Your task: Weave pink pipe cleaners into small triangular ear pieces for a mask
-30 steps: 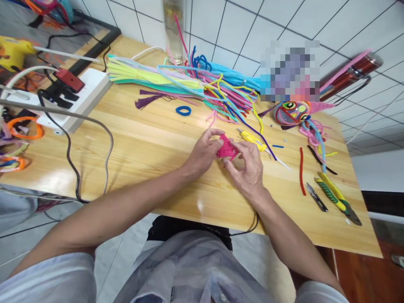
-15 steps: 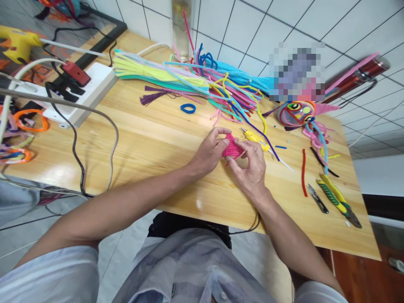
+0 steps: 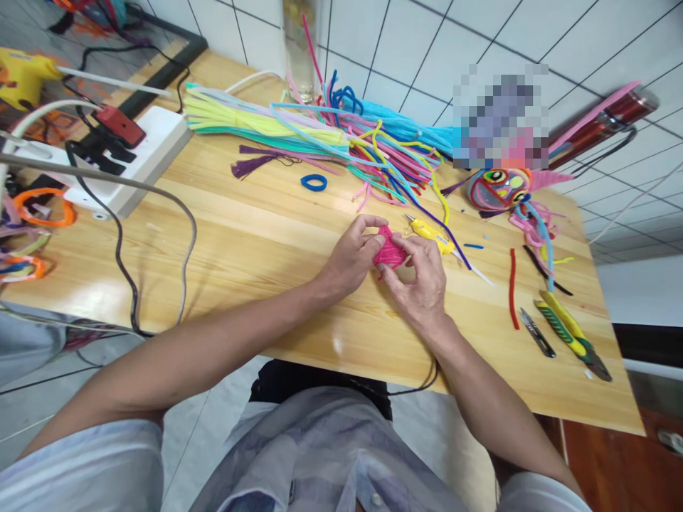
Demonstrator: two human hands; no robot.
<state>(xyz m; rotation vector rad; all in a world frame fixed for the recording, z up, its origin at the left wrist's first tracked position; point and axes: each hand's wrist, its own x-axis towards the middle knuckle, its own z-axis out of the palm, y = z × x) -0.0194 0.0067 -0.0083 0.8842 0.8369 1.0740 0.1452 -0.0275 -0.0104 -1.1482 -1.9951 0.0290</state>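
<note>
Between both hands, just above the wooden table [image 3: 256, 242], is a small bright pink piece [image 3: 390, 252] that looks made of pipe cleaners set side by side. My left hand [image 3: 355, 252] pinches its left side with thumb and forefinger. On its right side, the fingers and thumb of my right hand [image 3: 421, 274] grip the edge. Fingers cover part of the piece. Right behind my right hand lies a yellow glue gun [image 3: 430, 233], partly hidden by it. A blue pipe-cleaner ring [image 3: 314, 183] rests on the table beyond my left hand.
Bundled pipe cleaners [image 3: 267, 126] lie along the back. At left stand a white power strip [image 3: 154, 153] with trailing cords and another yellow glue gun [image 3: 24, 77]. Pliers [image 3: 573, 334], snips [image 3: 538, 334] and a red strip [image 3: 513, 288] lie right, near a colourful face-shaped craft [image 3: 499, 190].
The pink piece is tilted slightly in my fingers, so more of its face shows. Both hands keep their hold; the whole view has shifted a little.
</note>
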